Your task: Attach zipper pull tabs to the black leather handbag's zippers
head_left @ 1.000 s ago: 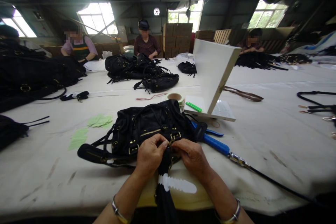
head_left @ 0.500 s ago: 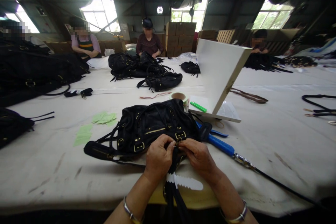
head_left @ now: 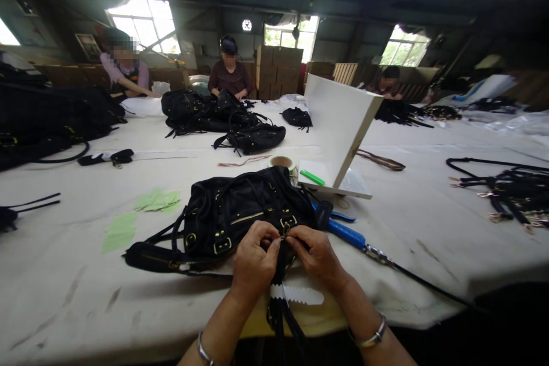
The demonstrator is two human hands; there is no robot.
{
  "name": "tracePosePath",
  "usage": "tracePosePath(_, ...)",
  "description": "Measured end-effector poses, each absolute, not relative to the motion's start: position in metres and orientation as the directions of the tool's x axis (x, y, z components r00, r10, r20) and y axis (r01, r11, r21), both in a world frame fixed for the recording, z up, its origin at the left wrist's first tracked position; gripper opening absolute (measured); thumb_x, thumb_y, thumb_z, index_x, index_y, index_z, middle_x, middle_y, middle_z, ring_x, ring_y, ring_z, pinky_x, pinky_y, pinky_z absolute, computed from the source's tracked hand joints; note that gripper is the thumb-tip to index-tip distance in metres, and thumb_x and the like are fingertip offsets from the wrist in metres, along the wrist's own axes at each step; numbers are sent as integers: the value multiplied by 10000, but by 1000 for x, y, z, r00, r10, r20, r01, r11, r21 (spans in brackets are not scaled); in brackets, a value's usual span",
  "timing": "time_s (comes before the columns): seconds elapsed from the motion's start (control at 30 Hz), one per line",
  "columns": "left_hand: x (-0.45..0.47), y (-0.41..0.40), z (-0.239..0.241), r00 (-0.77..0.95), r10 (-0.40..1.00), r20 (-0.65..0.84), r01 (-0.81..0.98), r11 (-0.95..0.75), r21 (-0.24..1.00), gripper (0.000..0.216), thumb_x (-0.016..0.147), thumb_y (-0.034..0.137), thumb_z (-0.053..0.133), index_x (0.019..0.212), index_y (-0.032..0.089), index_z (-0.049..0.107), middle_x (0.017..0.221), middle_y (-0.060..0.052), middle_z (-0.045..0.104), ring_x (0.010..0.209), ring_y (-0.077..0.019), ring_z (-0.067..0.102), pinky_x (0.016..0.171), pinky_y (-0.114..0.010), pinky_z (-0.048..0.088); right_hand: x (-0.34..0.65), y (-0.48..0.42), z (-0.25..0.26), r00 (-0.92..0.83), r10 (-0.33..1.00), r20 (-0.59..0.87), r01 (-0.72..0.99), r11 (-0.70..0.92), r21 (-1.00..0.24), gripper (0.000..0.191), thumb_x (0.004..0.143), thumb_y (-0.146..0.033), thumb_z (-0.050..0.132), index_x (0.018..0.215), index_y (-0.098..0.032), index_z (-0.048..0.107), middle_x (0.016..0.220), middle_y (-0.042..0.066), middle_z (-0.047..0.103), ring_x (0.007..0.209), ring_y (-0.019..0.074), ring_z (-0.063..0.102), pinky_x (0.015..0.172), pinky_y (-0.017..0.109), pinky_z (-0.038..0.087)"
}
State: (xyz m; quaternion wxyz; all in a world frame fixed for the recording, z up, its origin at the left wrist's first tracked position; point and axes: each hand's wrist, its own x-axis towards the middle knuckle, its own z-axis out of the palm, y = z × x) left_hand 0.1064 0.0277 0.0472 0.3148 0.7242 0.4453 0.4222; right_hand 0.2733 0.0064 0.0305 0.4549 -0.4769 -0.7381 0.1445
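Note:
A black leather handbag point(head_left: 240, 211) with gold buckles and zips lies on the white-covered table point(head_left: 429, 229) right in front of me. My left hand point(head_left: 255, 260) and my right hand point(head_left: 315, 254) meet at the bag's near edge, fingertips pinched together on a small gold metal fitting point(head_left: 283, 235). Black straps point(head_left: 281, 314) hang from that spot over the table edge, across a white zigzag-edged strip point(head_left: 300, 295). Both wrists wear a metal bangle.
A blue-handled tool point(head_left: 349, 235) with a black cable lies right of the bag. Behind are a tape roll point(head_left: 283, 162), a green lighter point(head_left: 312, 177), a leaning white board point(head_left: 338, 126), green paper slips point(head_left: 156, 200). More black bags point(head_left: 223, 120), straps point(head_left: 506, 189) and several other people sit farther off.
My hands stay pinched on the bag's fitting, with only small finger shifts. The camera has tilted up and turned slightly, so more of the roof and right-hand straps show.

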Motion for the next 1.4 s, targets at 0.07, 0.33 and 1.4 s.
tracePosePath(0.07,105,27,48,266,897,353,348,-431,833,97,794,152,528,796,209,605,894,16,622,763,-110,577,734,-224,451,272,6,30,-127,840,528,579,495,-648,163,947,-227,502,829,-182,605,745,27,611,677,150,569,633,258,433)
tracePosePath(0.33,108,24,46,279,861,426,339,-503,795,83,781,155,563,809,200,627,905,-11,603,803,-129,589,783,-252,470,272,5,33,-129,845,519,584,488,-649,170,952,-241,501,839,-183,613,759,28,618,691,152,574,640,258,431)
tracePosePath(1.4,119,30,51,290,770,569,426,-636,643,137,896,148,462,785,196,527,798,6,593,780,-159,544,759,-298,380,292,-30,30,-83,681,728,843,437,-313,387,848,37,407,1115,-137,627,988,78,691,889,197,669,776,303,555)
